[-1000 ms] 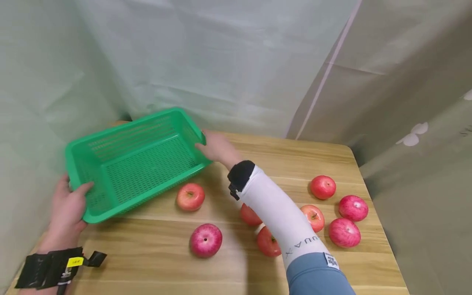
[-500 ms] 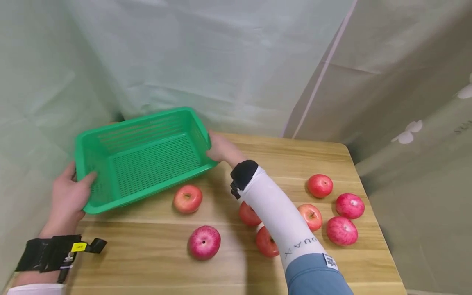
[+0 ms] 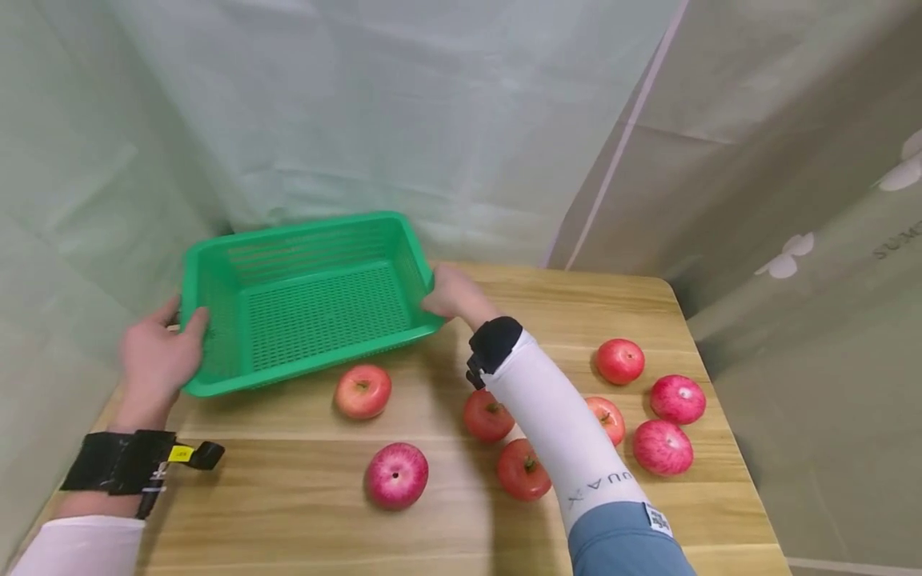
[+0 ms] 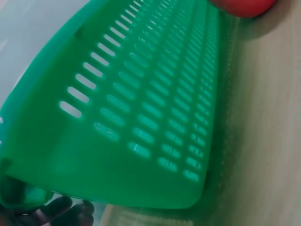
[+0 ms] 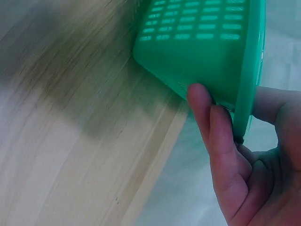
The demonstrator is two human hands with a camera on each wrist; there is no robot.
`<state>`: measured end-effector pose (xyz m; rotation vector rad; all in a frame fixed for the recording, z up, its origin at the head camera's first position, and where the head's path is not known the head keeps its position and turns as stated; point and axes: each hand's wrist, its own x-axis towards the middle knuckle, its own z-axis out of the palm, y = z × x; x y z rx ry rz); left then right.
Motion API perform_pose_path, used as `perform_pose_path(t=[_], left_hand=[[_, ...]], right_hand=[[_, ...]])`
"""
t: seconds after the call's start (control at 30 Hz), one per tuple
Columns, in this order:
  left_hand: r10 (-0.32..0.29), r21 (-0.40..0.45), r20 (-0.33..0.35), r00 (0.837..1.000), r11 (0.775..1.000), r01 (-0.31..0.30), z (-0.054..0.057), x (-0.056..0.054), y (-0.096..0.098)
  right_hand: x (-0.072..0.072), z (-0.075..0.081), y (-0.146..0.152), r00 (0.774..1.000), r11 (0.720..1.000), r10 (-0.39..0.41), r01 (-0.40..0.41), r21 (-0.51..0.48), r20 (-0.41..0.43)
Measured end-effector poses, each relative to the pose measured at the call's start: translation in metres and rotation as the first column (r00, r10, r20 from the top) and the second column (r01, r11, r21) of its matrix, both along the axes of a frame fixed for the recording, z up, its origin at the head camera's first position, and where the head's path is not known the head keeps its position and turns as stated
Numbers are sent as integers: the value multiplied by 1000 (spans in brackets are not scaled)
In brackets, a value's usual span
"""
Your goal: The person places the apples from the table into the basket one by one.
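A green plastic basket (image 3: pixel 327 316) with slotted walls is held toward the back left of the wooden table, nothing inside it. My left hand (image 3: pixel 160 356) grips its left end, thumb over the rim and fingers behind the outer wall. At the other end, my right hand (image 3: pixel 457 292) pinches the rim; in the right wrist view its fingers (image 5: pixel 223 155) lie along the outside, the thumb on the inner side. Just in front of the basket sits a red apple (image 3: pixel 363 391), and nearer me a magenta striped apple (image 3: pixel 397 476).
Two red apples (image 3: pixel 524 470) lie beside my right forearm, one behind the other. Beyond it are another apple (image 3: pixel 607 419), partly covered by the sleeve, a red one (image 3: pixel 620 361) and two magenta ones (image 3: pixel 663 447). Pale sheeting (image 3: pixel 360 104) hangs behind the table (image 3: pixel 288 504).
Both hands have carried the basket to the right, and its left end has swung slightly away from me. The apples keep their places on the table.
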<state>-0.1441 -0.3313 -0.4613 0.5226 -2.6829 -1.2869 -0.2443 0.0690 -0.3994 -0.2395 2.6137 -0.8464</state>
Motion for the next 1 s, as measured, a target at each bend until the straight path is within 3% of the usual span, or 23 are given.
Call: perform_pose_path(t=[0.17, 0.4, 0.67, 0.83, 1.0], left_hand=[[-83, 60, 0, 997, 995, 83, 3, -10, 9], [-177, 183, 14, 984, 968, 171, 8, -21, 32], [-268, 150, -45, 962, 951, 272, 0, -37, 61], [-279, 169, -51, 959, 944, 284, -5, -46, 76], [-289, 130, -57, 955, 947, 295, -6, -55, 87]], right_hand=[[1, -1, 12, 998, 999, -41, 40, 15, 38], [2, -1, 40, 990, 995, -99, 100, -4, 98], [6, -4, 67, 983, 991, -128, 132, -19, 129], [9, -5, 81, 983, 991, -131, 134, -18, 129], [13, -4, 95, 981, 989, -135, 142, -36, 140]])
